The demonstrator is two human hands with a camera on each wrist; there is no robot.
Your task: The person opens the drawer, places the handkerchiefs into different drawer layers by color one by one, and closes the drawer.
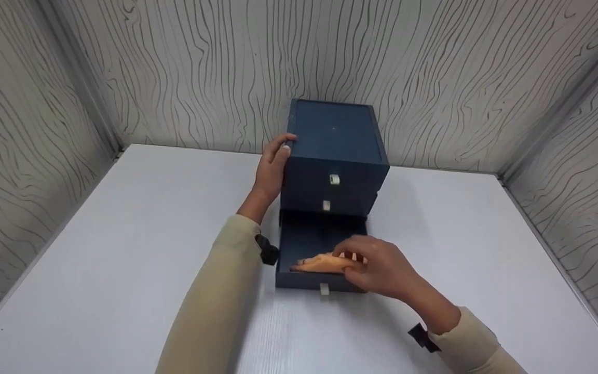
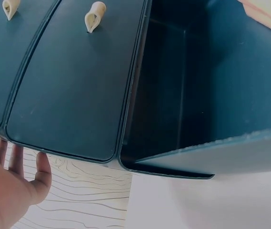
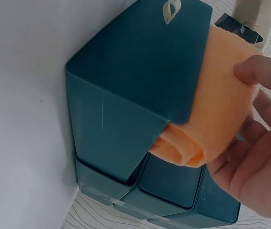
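Note:
A dark blue drawer unit [image 1: 335,130] stands on the white table, its bottom drawer [image 1: 299,281] pulled out. My left hand [image 1: 270,174] rests against the unit's left side near the top, fingertips at the upper edge; the left wrist view shows its fingers [image 2: 16,160] along that side. Over the front of the pulled-out drawer, my right hand [image 1: 384,267] grips a folded orange cloth [image 1: 325,263] between thumb and fingers. In the right wrist view the cloth [image 3: 223,90] is a soft, rolled bundle rising above the drawer's front panel [image 3: 145,52].
Two upper drawers are pushed in, with pale loop tabs [image 1: 335,179] on their fronts. The bottom drawer has a similar tab [image 1: 324,289]. White table surface [image 1: 174,218] extends on both sides, and wood-grain patterned panels [image 1: 216,67] enclose it.

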